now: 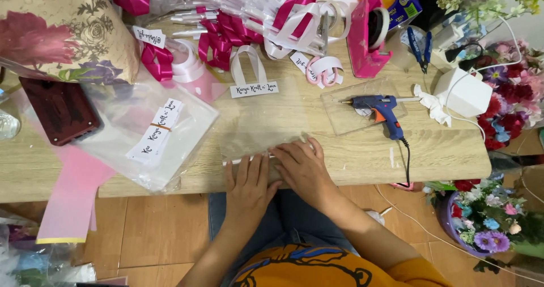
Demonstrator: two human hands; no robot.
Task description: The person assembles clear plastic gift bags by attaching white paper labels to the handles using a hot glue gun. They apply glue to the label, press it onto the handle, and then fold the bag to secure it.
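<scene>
Both my left hand (247, 188) and right hand (303, 168) are pressing flat, fingers spread, on the clear plastic sheet (260, 125) left of the blue glue gun (381, 110), and it's probably slipping off the edge if I'm easing up.

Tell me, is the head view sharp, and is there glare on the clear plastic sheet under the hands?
Head view: evenly lit and mostly sharp; the clear plastic sheet shows faint sheen, no strong glare; the left hand and right hand cast soft shadows on the wooden table; edges bend slightly.
</scene>
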